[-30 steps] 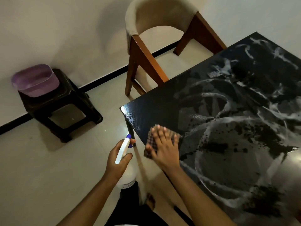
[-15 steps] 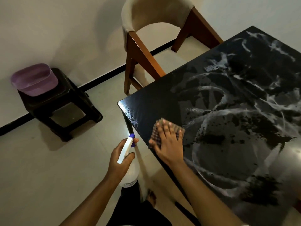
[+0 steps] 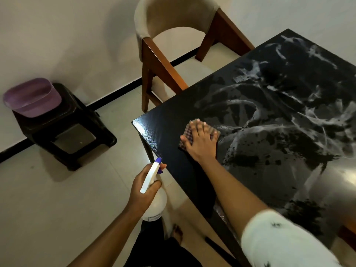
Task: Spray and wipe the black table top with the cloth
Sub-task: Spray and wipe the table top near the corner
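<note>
**Cloth pressed flat near the counter's corner**

While the checked cloth [image 3: 189, 134] lies on the black counter [image 3: 279, 132] just in from its near-left corner, the right hand [image 3: 201, 142] rests flat on top of it, fingers spread and pressing down rather than gripping. Bare dark surface runs between the cloth and the counter's left edge; to the right and beyond, pale smeared streaks and dark droplet patches cover most of the top. The left hand [image 3: 144, 186] hangs off the counter, just beside its near edge, fingers closed around the neck of a white spray bottle [image 3: 154, 203] with a blue nozzle. Open tiled floor [image 3: 57, 209] lies to the left. A wooden chair [image 3: 173, 45] stands at the counter's far side, and well apart, a purple basin [image 3: 31, 97] sits on a dark stool [image 3: 65, 132] against the wall.
</note>
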Motion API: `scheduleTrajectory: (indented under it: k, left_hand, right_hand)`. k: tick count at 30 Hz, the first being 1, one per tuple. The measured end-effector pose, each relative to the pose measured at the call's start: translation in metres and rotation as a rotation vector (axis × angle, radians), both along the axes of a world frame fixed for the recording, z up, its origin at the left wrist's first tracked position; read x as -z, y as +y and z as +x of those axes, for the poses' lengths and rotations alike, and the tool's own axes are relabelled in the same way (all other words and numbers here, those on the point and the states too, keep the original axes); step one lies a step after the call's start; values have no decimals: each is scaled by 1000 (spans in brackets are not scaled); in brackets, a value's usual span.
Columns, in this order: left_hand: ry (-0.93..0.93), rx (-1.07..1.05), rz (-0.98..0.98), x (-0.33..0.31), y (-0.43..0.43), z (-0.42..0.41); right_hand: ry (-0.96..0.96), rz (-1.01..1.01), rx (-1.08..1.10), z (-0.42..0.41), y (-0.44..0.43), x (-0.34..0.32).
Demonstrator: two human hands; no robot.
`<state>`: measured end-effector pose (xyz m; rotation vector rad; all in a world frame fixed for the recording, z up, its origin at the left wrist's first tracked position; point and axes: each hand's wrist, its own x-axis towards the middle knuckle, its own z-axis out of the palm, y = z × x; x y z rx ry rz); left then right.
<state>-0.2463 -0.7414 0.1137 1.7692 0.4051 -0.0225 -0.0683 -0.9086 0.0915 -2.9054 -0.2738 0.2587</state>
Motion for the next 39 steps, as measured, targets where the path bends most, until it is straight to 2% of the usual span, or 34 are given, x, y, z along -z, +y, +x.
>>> scheduleTrajectory:
  k: [2,5,13,16,20,26,29,33,39]
  left_hand:
    - [11,10,5,1,1,-3]
    - [18,-3,3,0,1,-7]
    - [26,9,-9,-1,-6,-8]
    - [21,41,-15,-2,-12,-5]
    - [44,56,-22,0,-15,-4]
    - [-20,57,-35,-10,-24,0]
    - [-2,50,-27,-9,-25,-2]
    - [12,41,-19,-9,-27,-6]
    - [-37,64,-12,-11,-37,-15]
  right_hand:
    - [27,6,-2,25,3,-2]
    - [24,-4,-15,15,0,-1]
    - [61,-1,-161,-161,-47,5]
    - [32,-48,-186,-195,-57,10]
    - [26,-13,-149,-167,-54,7]
    - [28,5,-13,-30,-39,0]
    - [78,-29,-23,7,-36,-3]
    - [112,-14,-83,-18,-46,-10]
    - [145,-77,-209,-123,-65,-1]
